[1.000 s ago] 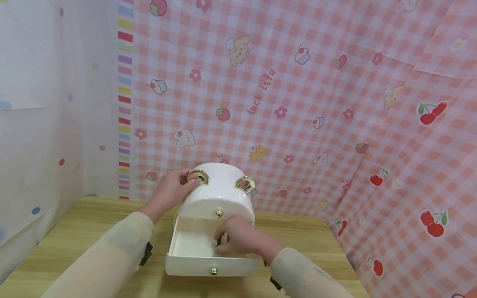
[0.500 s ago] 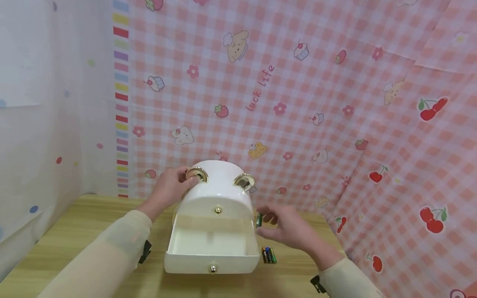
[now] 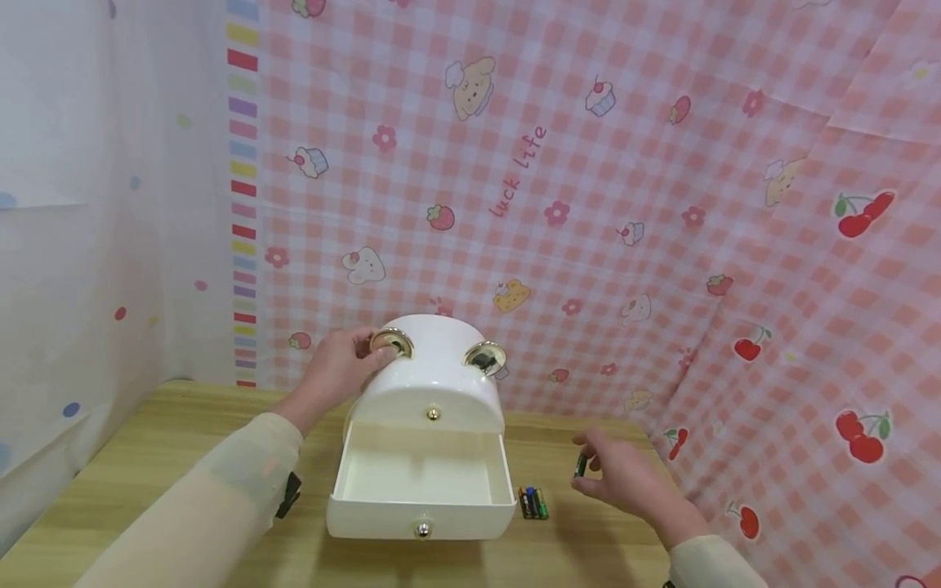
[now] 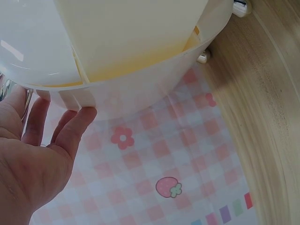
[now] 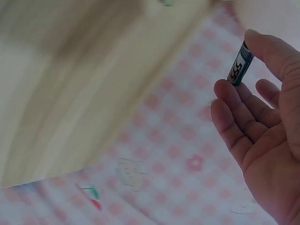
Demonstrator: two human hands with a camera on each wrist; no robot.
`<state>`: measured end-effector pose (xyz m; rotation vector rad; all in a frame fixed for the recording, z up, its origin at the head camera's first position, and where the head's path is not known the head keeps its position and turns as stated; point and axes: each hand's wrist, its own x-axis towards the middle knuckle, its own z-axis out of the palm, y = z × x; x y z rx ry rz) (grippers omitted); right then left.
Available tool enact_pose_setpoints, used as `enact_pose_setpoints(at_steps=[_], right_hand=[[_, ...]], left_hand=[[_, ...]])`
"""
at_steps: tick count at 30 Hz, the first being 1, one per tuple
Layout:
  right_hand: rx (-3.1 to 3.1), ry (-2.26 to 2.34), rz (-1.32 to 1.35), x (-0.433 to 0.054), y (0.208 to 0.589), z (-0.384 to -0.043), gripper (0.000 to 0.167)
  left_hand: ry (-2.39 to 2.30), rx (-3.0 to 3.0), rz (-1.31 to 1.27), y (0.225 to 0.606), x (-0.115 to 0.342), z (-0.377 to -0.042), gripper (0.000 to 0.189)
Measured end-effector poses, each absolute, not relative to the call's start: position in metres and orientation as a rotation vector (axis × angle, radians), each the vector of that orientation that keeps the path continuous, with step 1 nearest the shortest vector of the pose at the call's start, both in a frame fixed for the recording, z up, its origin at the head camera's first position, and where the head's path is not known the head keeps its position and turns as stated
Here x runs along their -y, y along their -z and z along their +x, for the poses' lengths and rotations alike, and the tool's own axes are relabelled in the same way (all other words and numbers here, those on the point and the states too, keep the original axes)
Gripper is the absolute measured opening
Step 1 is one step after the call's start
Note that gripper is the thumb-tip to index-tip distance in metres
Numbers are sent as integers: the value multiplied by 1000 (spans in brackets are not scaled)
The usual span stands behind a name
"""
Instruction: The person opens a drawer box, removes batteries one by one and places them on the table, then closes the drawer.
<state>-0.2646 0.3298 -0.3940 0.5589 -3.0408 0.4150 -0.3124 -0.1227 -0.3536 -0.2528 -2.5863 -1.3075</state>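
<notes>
A white frog-like drawer box (image 3: 435, 359) stands on the wooden table, its lower drawer (image 3: 422, 521) pulled out and bare inside. My left hand (image 3: 338, 369) grips the box at its left gold-rimmed eye (image 3: 398, 341), thumb on the front. In the left wrist view, the fingers (image 4: 75, 126) of that hand press against the back of the shell. Off to the right of the box, my right hand (image 3: 625, 482) pinches a dark green battery (image 5: 240, 64) between thumb and fingertips, above the table. Several small batteries (image 3: 532, 503) lie side by side just right of the drawer.
The wooden table (image 3: 198, 457) ends at a pink checked cloth wall (image 3: 559, 163) behind and on the right. A pale dotted cloth (image 3: 81, 245) hangs on the left. A gold knob (image 3: 434, 414) sits on the closed upper drawer.
My right hand has come out of the drawer and moved right, past the row of batteries, with a battery in its fingers. My left hand stays on the box.
</notes>
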Motion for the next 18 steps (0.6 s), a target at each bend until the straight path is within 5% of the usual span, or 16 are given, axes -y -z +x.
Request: enact_pose_setpoints(at_steps=[18], right_hand=[[3142,-445,712,-333,468,-273,67]], left_hand=[[1335,2582,-267,351,122,-310,26]])
